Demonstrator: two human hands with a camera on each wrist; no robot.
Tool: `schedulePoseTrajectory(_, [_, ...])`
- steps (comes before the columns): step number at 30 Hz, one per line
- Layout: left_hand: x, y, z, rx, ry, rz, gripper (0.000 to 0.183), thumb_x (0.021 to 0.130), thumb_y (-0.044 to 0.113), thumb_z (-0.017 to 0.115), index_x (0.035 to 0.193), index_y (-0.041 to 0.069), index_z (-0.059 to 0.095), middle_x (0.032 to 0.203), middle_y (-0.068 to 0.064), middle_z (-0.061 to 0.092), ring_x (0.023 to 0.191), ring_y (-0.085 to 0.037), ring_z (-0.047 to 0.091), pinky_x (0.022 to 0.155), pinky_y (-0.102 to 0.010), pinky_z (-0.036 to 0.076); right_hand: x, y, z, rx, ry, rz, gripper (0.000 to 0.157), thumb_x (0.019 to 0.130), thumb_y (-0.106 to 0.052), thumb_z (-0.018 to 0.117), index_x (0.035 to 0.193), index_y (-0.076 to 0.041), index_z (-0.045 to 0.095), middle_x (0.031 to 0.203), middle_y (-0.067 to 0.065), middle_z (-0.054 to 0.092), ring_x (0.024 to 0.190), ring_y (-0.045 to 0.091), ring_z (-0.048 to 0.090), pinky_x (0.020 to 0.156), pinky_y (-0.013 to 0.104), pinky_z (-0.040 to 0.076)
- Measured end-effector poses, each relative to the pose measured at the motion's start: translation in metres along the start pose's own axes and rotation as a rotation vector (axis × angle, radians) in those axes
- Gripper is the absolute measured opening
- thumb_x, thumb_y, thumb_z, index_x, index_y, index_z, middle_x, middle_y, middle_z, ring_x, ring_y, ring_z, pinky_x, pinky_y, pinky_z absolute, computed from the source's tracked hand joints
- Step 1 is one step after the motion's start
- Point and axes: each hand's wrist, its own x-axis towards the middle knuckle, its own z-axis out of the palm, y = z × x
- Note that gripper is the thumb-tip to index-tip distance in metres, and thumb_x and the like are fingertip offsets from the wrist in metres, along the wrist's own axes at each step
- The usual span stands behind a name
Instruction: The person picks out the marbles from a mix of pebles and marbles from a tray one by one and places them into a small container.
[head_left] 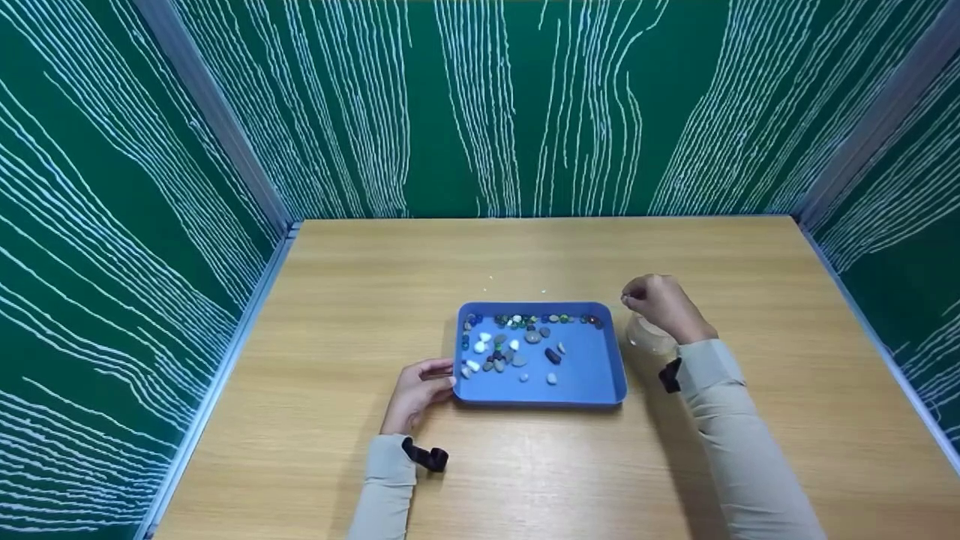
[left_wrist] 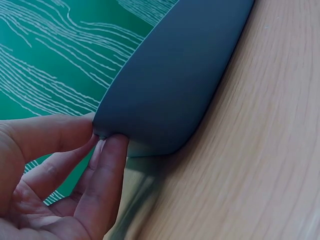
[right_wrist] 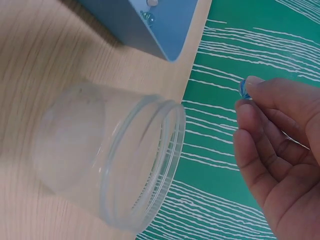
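Blue glass marble (right_wrist: 244,90) is up in the air, off to the right of the tray & near the jar's mouth, touching neither. Right hand (head_left: 664,304) has it pinched btwn thumb & fingertip, other fingers loosely bent. Clear jar (right_wrist: 120,150) stands upright on the desk, mouth uncovered, just right of the tray.

Blue tray (head_left: 589,379) sits flat, mid-desk. Left hand (head_left: 416,390) grips its rim at the left side, close to the near left corner, thumb & fingers narrow on the edge. In tray: glass marbles (head_left: 564,319), mixed colours, mostly lined up along the far wall, a few down the left; white stones (head_left: 480,347) & grey stones (head_left: 499,366) grouped on the left half; dark oblong stone (head_left: 553,355) lies abt centre-right, w/ pale stone (head_left: 552,379) nearer.

Light wood desk (head_left: 360,300) carries it all; tiny white specks (head_left: 491,277) on it, far side of tray. Both arms: grey sleeves (head_left: 750,442), black wrist straps (head_left: 427,456). Green panels (head_left: 427,112) w/ wavy white lines stand left, right & far.
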Motion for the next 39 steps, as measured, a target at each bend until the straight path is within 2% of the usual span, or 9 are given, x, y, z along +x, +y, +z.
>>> schedulePoseTrajectory(7, [0.0, 0.0, 0.0, 0.008, -0.007, 0.011, 0.043, 0.082, -0.007, 0.064, 0.124, -0.012, 0.056, 0.115, -0.023, 0.064, 0.089, -0.014, 0.064, 0.075, -0.026, 0.058, -0.004, 0.007, -0.002, 0.006, 0.009, 0.019, 0.018, 0.095, -0.005, 0.056, 0.105, 0.004, 0.068, 0.101, 0.022, 0.068, 0.088, 0.03, 0.064, 0.078, 0.044, 0.057])
schedulePoseTrajectory(14, [0.001, -0.001, 0.0, 0.007, -0.007, 0.008, 0.043, 0.084, -0.006, 0.065, 0.125, -0.011, 0.056, 0.119, -0.025, 0.062, 0.091, -0.016, 0.065, 0.078, -0.029, 0.059, -0.006, 0.014, -0.004, 0.004, 0.008, 0.047, 0.019, 0.093, -0.004, 0.057, 0.105, 0.004, 0.068, 0.102, 0.023, 0.068, 0.089, 0.03, 0.063, 0.079, 0.044, 0.057])
schedulePoseTrajectory(24, [0.002, -0.001, 0.001, 0.01, 0.011, -0.017, 0.041, 0.083, -0.008, 0.065, 0.123, -0.008, 0.059, 0.113, -0.02, 0.066, 0.089, -0.015, 0.065, 0.077, -0.028, 0.059, -0.009, 0.026, -0.005, 0.003, -0.01, 0.05, 0.021, 0.093, -0.005, 0.057, 0.107, 0.006, 0.067, 0.103, 0.025, 0.067, 0.091, 0.032, 0.063, 0.08, 0.047, 0.056])
schedulePoseTrajectory(30, [0.002, -0.001, 0.0, -0.011, -0.007, -0.003, 0.042, 0.083, -0.008, 0.064, 0.124, -0.011, 0.057, 0.116, -0.023, 0.064, 0.091, -0.018, 0.066, 0.079, -0.03, 0.059, -0.011, 0.029, -0.005, 0.004, -0.01, 0.047, 0.021, 0.093, -0.005, 0.057, 0.108, 0.007, 0.067, 0.104, 0.026, 0.067, 0.091, 0.034, 0.063, 0.08, 0.048, 0.056])
schedulePoseTrajectory(39, [0.001, -0.003, -0.001, 0.003, -0.014, 0.008, 0.042, 0.083, -0.007, 0.064, 0.124, -0.012, 0.056, 0.113, -0.021, 0.065, 0.09, -0.016, 0.065, 0.077, -0.029, 0.059, -0.015, 0.03, -0.007, -0.019, 0.0, 0.017, 0.023, 0.094, -0.005, 0.056, 0.109, 0.008, 0.067, 0.105, 0.027, 0.067, 0.093, 0.036, 0.064, 0.08, 0.049, 0.055])
